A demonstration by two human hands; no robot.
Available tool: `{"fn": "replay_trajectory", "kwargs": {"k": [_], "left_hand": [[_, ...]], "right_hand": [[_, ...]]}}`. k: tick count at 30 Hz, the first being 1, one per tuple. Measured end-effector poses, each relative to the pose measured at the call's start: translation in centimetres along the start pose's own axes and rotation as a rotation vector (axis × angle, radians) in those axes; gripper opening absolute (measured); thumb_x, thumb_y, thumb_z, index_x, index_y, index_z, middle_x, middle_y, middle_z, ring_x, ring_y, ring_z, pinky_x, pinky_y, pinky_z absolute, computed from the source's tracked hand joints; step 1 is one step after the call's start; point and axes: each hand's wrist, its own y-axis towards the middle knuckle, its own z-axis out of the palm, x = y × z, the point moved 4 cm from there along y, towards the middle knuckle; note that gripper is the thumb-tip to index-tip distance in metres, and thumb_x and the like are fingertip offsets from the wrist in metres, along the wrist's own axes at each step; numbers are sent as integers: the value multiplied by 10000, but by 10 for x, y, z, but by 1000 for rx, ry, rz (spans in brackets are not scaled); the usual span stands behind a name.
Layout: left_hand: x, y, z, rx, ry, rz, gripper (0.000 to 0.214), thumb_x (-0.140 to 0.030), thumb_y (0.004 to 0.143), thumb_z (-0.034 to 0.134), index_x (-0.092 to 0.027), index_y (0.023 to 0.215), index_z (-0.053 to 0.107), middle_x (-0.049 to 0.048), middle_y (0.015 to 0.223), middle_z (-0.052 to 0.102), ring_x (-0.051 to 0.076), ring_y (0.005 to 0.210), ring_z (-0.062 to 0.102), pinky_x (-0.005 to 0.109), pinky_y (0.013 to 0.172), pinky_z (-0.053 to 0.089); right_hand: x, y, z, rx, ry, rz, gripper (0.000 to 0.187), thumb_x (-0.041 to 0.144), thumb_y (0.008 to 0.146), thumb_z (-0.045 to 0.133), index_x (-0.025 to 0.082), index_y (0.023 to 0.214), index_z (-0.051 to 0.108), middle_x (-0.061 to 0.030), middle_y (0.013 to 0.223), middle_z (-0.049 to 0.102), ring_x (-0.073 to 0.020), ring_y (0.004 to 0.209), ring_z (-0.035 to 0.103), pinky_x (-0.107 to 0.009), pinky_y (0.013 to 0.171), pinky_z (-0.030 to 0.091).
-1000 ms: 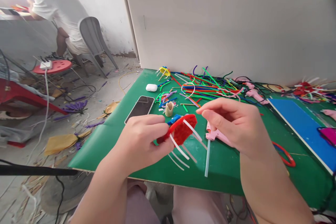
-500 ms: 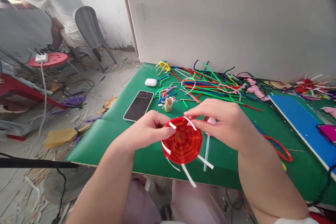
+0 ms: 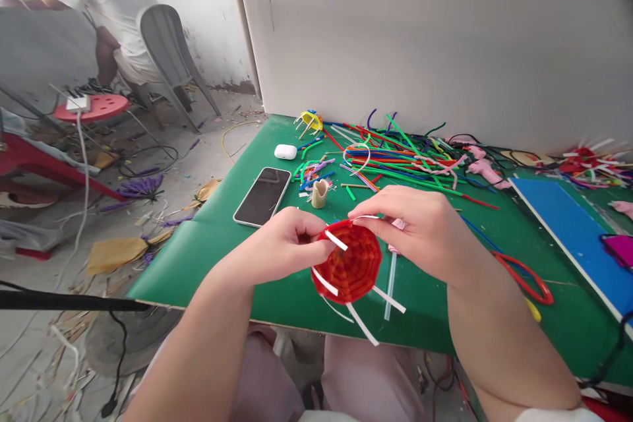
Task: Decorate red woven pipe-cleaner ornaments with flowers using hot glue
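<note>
A small red woven bowl (image 3: 353,267) is held up over the table's front edge, its hollow side facing me. Several white strips (image 3: 363,324) stick out from its rim. My left hand (image 3: 287,244) pinches the rim at the upper left, thumb on the inside. With thumb and forefinger, my right hand (image 3: 410,227) grips a white strip at the top of the rim. Just beyond the right fingers, a pink object with a clear tube (image 3: 390,287) lies on the table, partly hidden by that hand.
On the green table (image 3: 198,264) lie a phone (image 3: 262,196), a white earbud case (image 3: 285,151), a short beige tube (image 3: 319,193) and a heap of coloured pipe pieces (image 3: 400,161). Red-handled scissors (image 3: 531,283) and a blue board (image 3: 568,231) are to the right. A co-worker (image 3: 109,6) sits at far left.
The white strip at the top of the bowl, earlier lying across its inside, is now bent toward my right fingers. The bowl has turned slightly; my left hand stays on its rim.
</note>
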Motion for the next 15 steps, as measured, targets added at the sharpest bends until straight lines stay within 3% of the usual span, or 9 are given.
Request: {"fn": "replay_trajectory", "kwargs": {"k": [15], "left_hand": [[-15,-15,2,-84,121,19,168,-136,722,451,-140,555,459,-44,539,387,62,530,363,199,494,292]], "right_hand": [[14,-6,-2,-103,-64,-149,97,112,822,550,168,871,612,7,799,657,-100,757,580,-228,718,456]]}}
